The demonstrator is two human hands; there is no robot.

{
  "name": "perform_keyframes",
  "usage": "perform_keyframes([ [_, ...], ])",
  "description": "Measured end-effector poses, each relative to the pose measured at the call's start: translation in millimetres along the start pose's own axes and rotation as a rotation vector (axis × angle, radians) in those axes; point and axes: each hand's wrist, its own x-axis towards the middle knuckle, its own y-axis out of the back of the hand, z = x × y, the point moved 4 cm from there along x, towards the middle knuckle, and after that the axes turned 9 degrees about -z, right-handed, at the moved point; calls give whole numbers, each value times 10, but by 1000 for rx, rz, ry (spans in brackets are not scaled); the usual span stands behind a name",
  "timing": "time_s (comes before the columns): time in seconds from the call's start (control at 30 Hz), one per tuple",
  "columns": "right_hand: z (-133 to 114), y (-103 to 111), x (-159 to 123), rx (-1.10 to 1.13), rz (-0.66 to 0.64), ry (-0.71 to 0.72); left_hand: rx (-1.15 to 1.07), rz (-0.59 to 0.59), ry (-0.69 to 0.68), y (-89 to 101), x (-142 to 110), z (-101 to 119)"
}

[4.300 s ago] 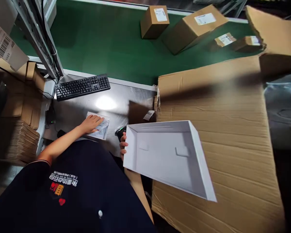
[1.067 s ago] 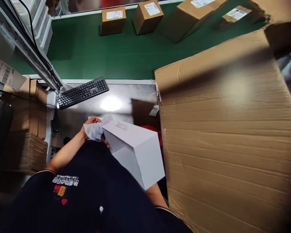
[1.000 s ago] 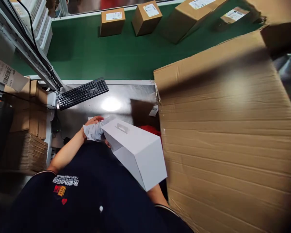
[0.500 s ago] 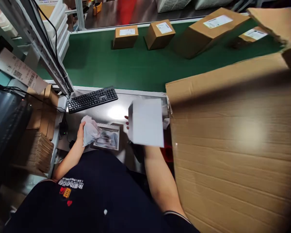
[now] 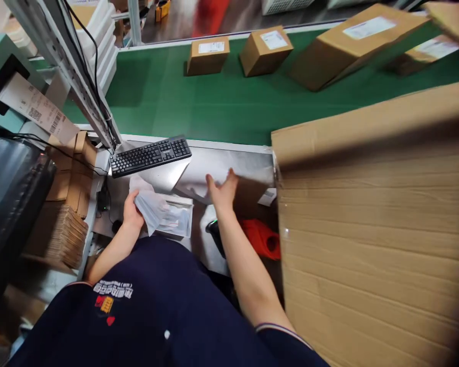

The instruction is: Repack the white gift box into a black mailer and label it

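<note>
My left hand (image 5: 132,211) is closed on a crumpled white plastic bag (image 5: 151,209) just above a flat clear packet (image 5: 178,220) that lies on the steel table (image 5: 248,165). My right hand (image 5: 222,186) is stretched out with its fingers spread, low over the table's middle. A pale, blurred shape (image 5: 168,176) lies under and left of it; it may be the white box, but I cannot tell. A black scanner (image 5: 214,230) and a red object (image 5: 262,237) sit by my right forearm.
A black keyboard (image 5: 149,154) lies at the table's far left. A big corrugated cardboard sheet (image 5: 375,219) fills the right. Behind runs a green conveyor (image 5: 199,102) with several labelled cartons (image 5: 208,55). Flat cardboard stacks (image 5: 59,234) and a printed label (image 5: 34,108) are left.
My right hand let go of the white box it carried and now reaches forward, open, over the table. My left hand lifted the white bag a little. The view tilted up.
</note>
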Motion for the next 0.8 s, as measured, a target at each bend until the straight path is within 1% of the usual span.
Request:
perform_keyframes([
  [0.03,-42,-114,-231,181,-97,88,-48,42,-15,-77,-18,48],
  [0.07,-83,-267,-491,373,-265,153,-100,78,-38,-168,-41,105],
  [0.1,-130,-435,-765,520,-461,206,-147,98,-65,-269,-69,169],
  [0.13,-172,-557,-1014,575,-546,272,-186,101,-90,-375,-100,237],
  [0.17,-198,-629,-1206,573,-517,328,-226,96,-106,-475,-134,304],
  [0.2,-213,-677,-1340,549,-473,359,-268,81,-105,-564,-166,365],
  [0.23,-219,-692,-1413,518,-408,371,-306,55,-81,-639,-196,414],
  [0.27,-221,-683,-1435,497,-365,370,-334,21,-35,-698,-220,449],
  [0.33,-229,-621,-1389,495,-384,369,-377,-47,80,-757,-256,476],
  [0.4,-253,-525,-1328,495,-453,401,-346,-99,151,-746,-272,462],
  [0.43,-270,-479,-1319,486,-479,420,-290,-109,133,-713,-271,456],
  [0.47,-286,-439,-1327,472,-493,433,-206,-100,60,-663,-268,462],
  [0.5,-302,-409,-1352,457,-500,442,-92,-83,-54,-605,-269,483],
  [0.57,-337,-367,-1439,413,-497,472,216,-62,-325,-499,-302,561],
  [0.6,-355,-345,-1491,382,-485,500,390,-54,-434,-453,-331,601],
  [0.63,-373,-319,-1542,343,-471,537,556,-47,-497,-407,-357,633],
  [0.67,-389,-290,-1589,295,-460,577,700,-50,-502,-358,-372,652],
  [0.7,-401,-262,-1629,238,-459,612,807,-68,-453,-307,-375,656],
  [0.73,-406,-238,-1661,173,-466,638,870,-103,-371,-257,-368,645],
  [0.8,-388,-210,-1692,28,-497,655,864,-235,-166,-186,-341,567],
])
